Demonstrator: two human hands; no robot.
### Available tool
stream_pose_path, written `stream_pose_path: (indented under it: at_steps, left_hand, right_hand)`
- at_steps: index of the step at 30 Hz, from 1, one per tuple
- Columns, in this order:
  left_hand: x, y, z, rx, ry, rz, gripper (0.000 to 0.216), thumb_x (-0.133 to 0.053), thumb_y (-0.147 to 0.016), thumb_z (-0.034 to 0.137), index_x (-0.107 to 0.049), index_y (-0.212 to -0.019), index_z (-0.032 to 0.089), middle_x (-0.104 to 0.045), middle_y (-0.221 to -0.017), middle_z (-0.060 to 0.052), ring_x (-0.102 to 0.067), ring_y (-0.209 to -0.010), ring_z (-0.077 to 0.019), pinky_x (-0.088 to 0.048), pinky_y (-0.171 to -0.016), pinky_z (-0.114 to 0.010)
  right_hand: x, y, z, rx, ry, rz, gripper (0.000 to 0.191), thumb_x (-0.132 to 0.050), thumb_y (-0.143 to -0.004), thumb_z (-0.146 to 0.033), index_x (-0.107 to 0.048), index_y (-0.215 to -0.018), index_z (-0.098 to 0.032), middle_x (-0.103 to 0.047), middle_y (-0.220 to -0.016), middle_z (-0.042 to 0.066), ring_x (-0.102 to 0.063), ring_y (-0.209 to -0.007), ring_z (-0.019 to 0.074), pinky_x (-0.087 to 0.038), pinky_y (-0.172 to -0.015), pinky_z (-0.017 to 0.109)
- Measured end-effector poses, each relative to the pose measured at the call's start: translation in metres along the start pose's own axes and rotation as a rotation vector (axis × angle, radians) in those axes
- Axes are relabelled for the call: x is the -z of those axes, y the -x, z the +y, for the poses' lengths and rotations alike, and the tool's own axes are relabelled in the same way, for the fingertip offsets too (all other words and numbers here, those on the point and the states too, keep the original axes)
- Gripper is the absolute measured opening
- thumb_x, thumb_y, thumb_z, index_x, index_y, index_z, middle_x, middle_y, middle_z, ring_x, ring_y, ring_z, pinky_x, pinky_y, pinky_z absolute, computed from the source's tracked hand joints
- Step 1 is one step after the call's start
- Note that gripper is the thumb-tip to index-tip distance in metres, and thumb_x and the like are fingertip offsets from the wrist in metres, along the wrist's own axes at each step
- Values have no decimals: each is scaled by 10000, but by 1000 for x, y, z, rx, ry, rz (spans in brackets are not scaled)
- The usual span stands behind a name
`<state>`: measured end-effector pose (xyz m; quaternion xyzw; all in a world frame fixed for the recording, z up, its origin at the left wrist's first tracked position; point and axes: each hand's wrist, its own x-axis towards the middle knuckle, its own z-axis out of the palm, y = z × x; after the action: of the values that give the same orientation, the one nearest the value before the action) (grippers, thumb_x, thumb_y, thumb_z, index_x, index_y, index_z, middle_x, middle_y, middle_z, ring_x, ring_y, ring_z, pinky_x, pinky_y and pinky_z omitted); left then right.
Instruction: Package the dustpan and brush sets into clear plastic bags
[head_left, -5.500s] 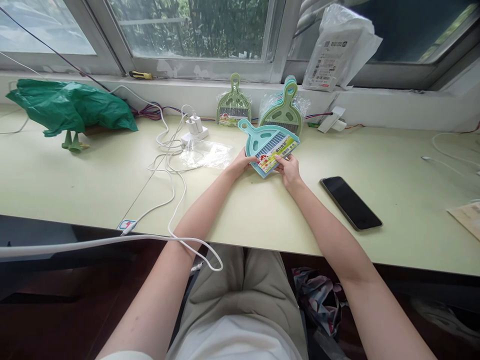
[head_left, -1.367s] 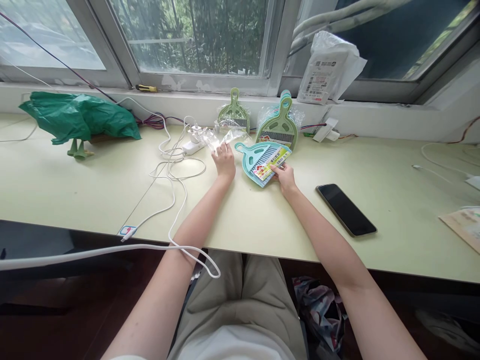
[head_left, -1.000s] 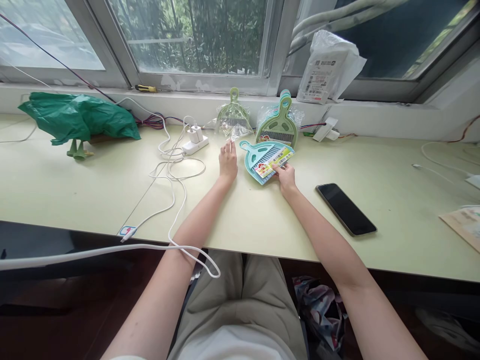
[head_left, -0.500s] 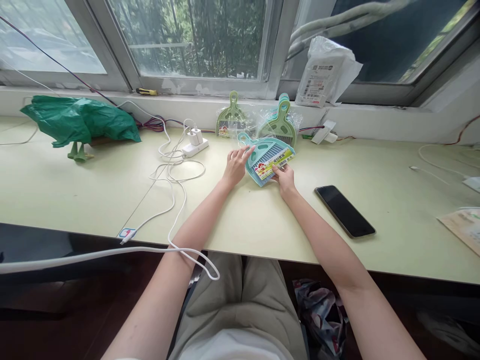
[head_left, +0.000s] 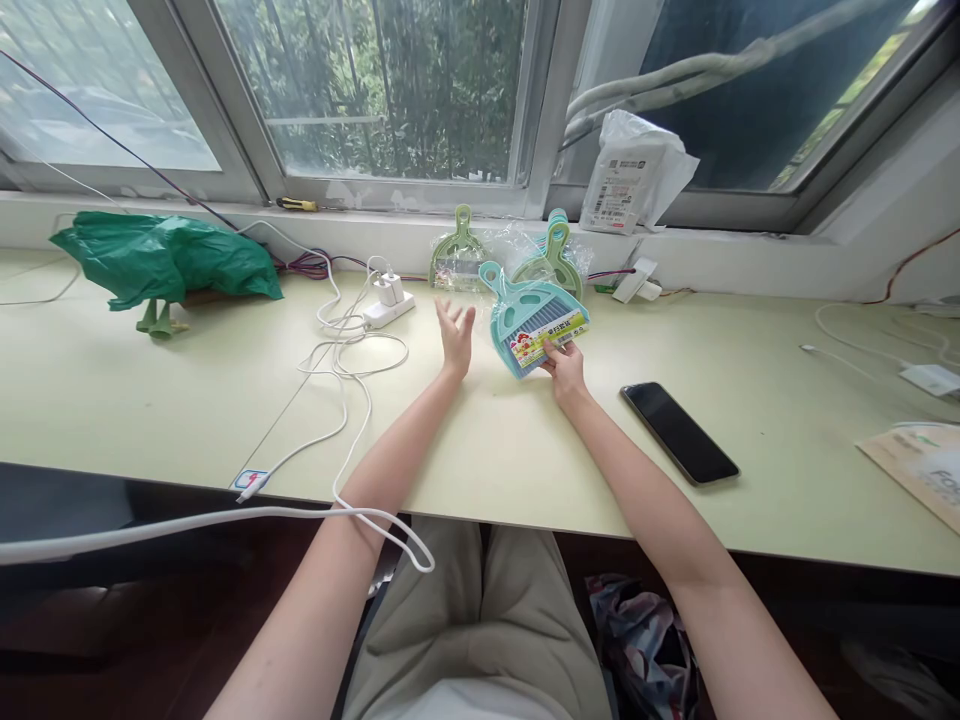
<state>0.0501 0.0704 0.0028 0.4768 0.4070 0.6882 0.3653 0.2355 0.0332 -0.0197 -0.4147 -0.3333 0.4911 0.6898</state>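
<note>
My right hand grips the lower edge of a turquoise dustpan-and-brush set, thumb on its printed label. The set is tilted with its looped handle pointing up and to the left. Fingers spread and holding nothing, my left hand is just left of the set, apart from it. Behind, a green dustpan set in clear wrap leans against the wall. Beside it stands a stack of green and turquoise dustpans, partly hidden by the held one.
A black phone lies right of my right forearm. Tangled white cables and a power strip are on the left, with a green plastic bag beyond. A white-wrapped package stands on the sill; a paper packet lies far right.
My left hand has let go of the turquoise dustpan set and moved left, its fingers opening. My right hand keeps its hold. The view has tipped up slightly.
</note>
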Motion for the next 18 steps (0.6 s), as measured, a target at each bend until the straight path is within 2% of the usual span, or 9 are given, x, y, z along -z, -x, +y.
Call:
stream_pose_path:
  at_steps: [3, 6, 10, 13, 18]
  left_hand:
    - [-3, -5, -6, 215, 223, -122, 950, -642, -808, 570, -101, -1536, 291, -547, -1356, -111, -612, -1164, -218, -477, -998, -352]
    - [-9, 1, -10, 332, 249, -197, 852, -675, -811, 478, -213, -1502, 290, -636, -1214, -70, -647, -1061, -202, -516, -910, -355]
    - [-16, 13, -11, 410, 196, -410, 556, -661, -801, 502, -529, -1255, 210, -665, -1130, -75, -643, -1035, -220, -535, -863, -365]
    - [-16, 16, -8, 448, 221, -546, 518, -661, -788, 532, -558, -1178, 207, -662, -1157, -83, -634, -1074, -233, -537, -881, -373]
    - [-14, 14, -8, 443, 266, -512, 530, -662, -786, 540, -524, -1209, 251, -653, -1207, -57, -620, -1134, -231, -534, -915, -374]
  right_hand:
    - [0, 1, -1, -7, 18, -27, 363, -801, -668, -282, -587, -947, -192, -728, -894, 8, -702, -747, 149, -607, -669, 292]
    - [-1, 1, 0, -2, 37, -49, 374, -807, -658, -295, -588, -941, -189, -726, -878, 9, -702, -743, 154, -609, -675, 302]
    - [1, 0, 2, 15, 28, -45, 384, -798, -663, -315, -591, -960, -189, -724, -893, 10, -703, -768, 155, -612, -706, 311]
    - [2, -1, 3, 26, 8, -42, 371, -785, -679, -318, -594, -971, -193, -725, -926, 15, -703, -784, 152, -612, -725, 311]
    - [1, 0, 2, 29, -2, -75, 364, -781, -687, -315, -602, -980, -195, -727, -940, 23, -709, -802, 169, -616, -731, 332]
